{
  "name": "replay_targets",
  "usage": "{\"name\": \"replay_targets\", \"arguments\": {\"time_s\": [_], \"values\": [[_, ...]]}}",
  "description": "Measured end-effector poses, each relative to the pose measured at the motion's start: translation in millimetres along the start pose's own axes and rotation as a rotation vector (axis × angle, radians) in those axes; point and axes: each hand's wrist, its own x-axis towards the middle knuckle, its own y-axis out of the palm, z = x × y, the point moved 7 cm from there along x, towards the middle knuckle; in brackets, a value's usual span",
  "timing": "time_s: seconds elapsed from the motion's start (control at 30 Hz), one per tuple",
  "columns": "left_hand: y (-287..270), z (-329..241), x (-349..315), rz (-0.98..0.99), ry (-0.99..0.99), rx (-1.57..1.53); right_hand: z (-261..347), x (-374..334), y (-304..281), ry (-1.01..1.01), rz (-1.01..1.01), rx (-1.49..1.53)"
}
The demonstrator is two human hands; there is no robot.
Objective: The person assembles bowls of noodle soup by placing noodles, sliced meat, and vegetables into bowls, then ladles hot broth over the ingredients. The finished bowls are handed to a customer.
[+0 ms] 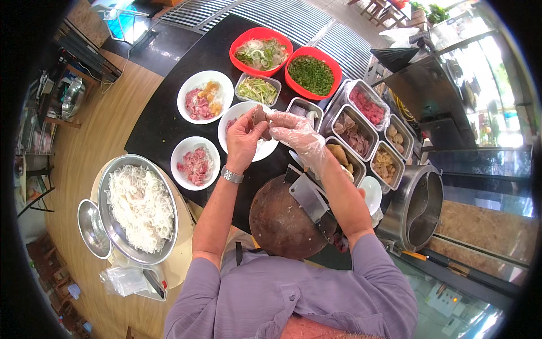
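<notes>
My bare left hand (243, 141), a metal watch at its wrist, pinches brown cooked meat slices (259, 116) above a white bowl (269, 151). My right hand (299, 133), in a clear plastic glove, meets the left at the meat, its fingers closed round the slices' right side. The hands hide much of that bowl's contents. To its left stand two more white bowls: one with raw red meat (196, 166), the other with raw meat and a yellow-orange topping (202, 104). A steel tray of brown meat slices (351, 135) stands right of the gloved hand.
A cleaver (308, 195) lies on the round wooden chopping board (271, 226) near my body. Red bowls (310, 76) of chopped greens and onion stand at the back. Several steel trays and a large steel pot (415, 203) line the right. White noodles (140, 206) fill a steel basin at left.
</notes>
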Motion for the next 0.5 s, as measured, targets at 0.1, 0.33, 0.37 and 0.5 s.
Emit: {"name": "replay_targets", "arguments": {"time_s": [0.1,0.33,0.37,0.5], "values": [[-4.5,4.3,-2.5,-0.020,-0.113,-0.140,2.5,0.8,2.9,-0.031,-0.046,-0.071],[-10.1,4.2,-3.5,0.094,-0.295,-0.485,-7.9,5.4,1.4,0.100,-0.116,-0.024],[-9.9,5.3,-3.2,0.100,-0.312,-0.527,-9.8,5.6,3.9,0.102,-0.084,0.028],[-10.0,6.5,-8.3,0.149,-0.337,-0.579,-10.2,2.5,6.6,0.023,-0.063,0.054]]}}
